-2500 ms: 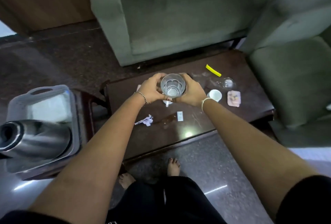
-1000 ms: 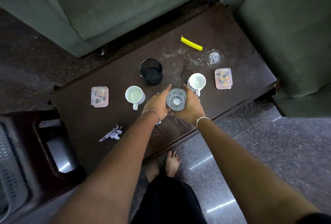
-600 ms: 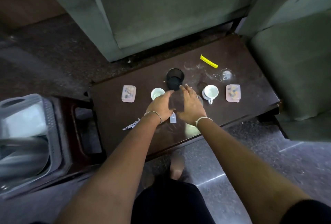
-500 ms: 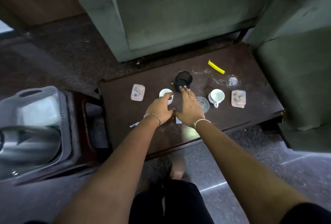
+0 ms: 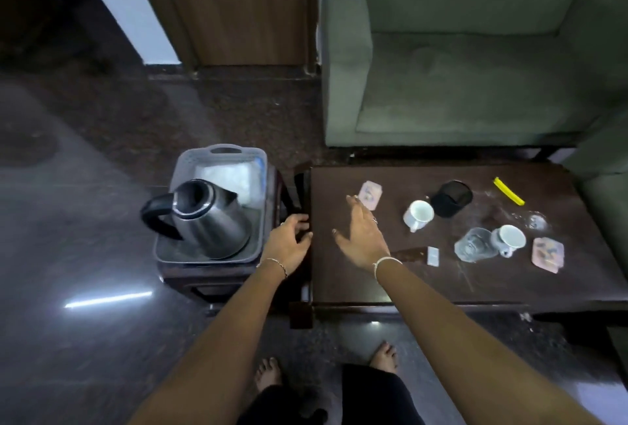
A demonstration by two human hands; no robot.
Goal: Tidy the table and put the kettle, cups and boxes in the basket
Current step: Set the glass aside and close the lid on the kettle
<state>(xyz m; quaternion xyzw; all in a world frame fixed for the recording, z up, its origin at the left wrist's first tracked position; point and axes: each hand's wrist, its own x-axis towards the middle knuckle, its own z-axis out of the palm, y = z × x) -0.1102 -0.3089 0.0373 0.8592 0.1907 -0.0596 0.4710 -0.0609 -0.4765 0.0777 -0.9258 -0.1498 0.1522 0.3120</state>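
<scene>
A steel kettle [image 5: 207, 220] with a black handle stands in the grey basket [image 5: 222, 150] on a low stool left of the dark table [image 5: 441, 282]. On the table are two white cups [image 5: 419, 214] [image 5: 508, 237], a clear glass [image 5: 474, 248], a black cup [image 5: 452, 197] and two pink boxes [image 5: 369, 194] [image 5: 547, 253]. My right hand [image 5: 362, 237] hovers flat, fingers spread, just short of the left pink box. My left hand [image 5: 292, 241] is curled at the table's left edge; what it holds is hidden.
A yellow clip [image 5: 508, 190] lies at the table's far right and a small white packet [image 5: 432, 255] near the glass. A green armchair [image 5: 475, 84] stands behind the table, another seat at the right. My bare feet [image 5: 384, 358] are on the polished floor.
The glass, held in both hands earlier, now stands on the table by the right cup. Both hands have let go and moved left toward the table's left end. The crumpled paper is out of sight.
</scene>
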